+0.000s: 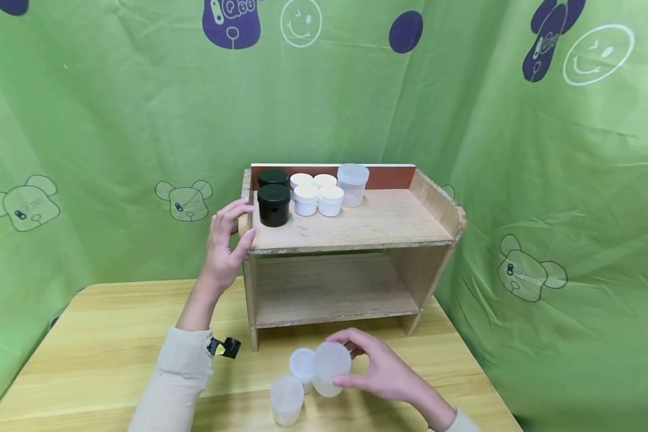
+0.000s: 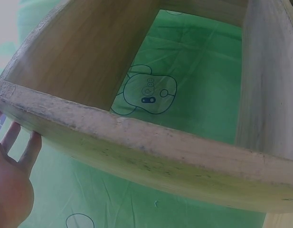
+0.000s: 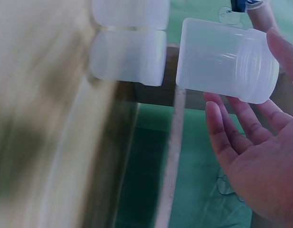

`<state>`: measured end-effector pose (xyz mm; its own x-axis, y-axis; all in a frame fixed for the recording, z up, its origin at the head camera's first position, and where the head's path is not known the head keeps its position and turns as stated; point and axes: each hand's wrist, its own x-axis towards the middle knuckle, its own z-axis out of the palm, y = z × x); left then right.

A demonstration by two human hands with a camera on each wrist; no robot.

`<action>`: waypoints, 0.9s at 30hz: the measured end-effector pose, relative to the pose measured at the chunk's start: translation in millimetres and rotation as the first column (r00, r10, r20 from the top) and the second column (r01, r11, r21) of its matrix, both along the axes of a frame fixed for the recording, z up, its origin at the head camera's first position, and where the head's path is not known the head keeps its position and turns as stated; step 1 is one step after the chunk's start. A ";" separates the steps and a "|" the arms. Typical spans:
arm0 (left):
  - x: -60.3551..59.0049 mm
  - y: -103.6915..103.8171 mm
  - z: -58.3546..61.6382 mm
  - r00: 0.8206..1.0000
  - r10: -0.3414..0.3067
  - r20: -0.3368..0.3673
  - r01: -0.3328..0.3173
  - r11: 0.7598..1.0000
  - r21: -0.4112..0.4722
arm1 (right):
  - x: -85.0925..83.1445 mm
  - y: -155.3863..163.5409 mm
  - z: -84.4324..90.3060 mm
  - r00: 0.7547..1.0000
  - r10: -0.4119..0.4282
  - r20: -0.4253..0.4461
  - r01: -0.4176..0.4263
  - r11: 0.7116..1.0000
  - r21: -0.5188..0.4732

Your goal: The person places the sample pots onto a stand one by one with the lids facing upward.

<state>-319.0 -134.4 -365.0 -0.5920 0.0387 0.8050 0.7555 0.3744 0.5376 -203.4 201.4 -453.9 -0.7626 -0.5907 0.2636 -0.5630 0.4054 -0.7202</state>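
Observation:
A wooden two-tier shelf (image 1: 356, 231) stands on the table. My left hand (image 1: 239, 226) holds its upper left corner, fingers along the side wall and thumb on the front edge; in the left wrist view the fingers (image 2: 23, 147) lie beside the shelf's worn edge (image 2: 137, 137). In front of the shelf my right hand (image 1: 342, 360) holds a tilted translucent jar (image 1: 328, 365) between thumb and fingers just above the table. The right wrist view shows that jar (image 3: 222, 57) against my fingers (image 3: 222, 137).
Two more pale jars, one (image 1: 301, 363) behind and one (image 1: 287, 401) in front, stand left of the held jar. On the top shelf are two black jars (image 1: 273, 205), several white jars (image 1: 317, 195) and a translucent jar (image 1: 352, 183). Green cloth hangs all around.

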 end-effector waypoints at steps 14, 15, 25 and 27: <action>-1.2 -0.1 -1.2 1.000 0.002 -0.006 -0.002 1.000 -0.003 | -10.6 -3.9 37.3 0.991 -0.089 -0.100 0.085 0.995 -0.043; -1.2 -0.2 -1.3 1.000 0.001 -0.006 -0.001 1.000 -0.003 | -11.5 -4.1 40.7 0.990 -0.096 -0.108 0.091 0.995 -0.046; -0.4 -0.3 -0.9 1.000 0.000 -0.008 0.000 1.000 -0.002 | -23.6 -7.4 74.3 0.979 -0.119 -0.165 0.102 0.989 -0.106; -0.1 -0.4 -0.5 1.000 0.000 -0.005 0.000 1.000 -0.005 | -26.1 -7.9 81.9 0.976 -0.135 -0.170 0.115 0.986 -0.122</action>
<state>-319.1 -134.8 -365.6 -0.5881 0.0427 0.8076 0.7582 0.3766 0.5323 -229.5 193.5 -372.0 -0.7638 -0.4535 0.4593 -0.6355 0.4035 -0.6583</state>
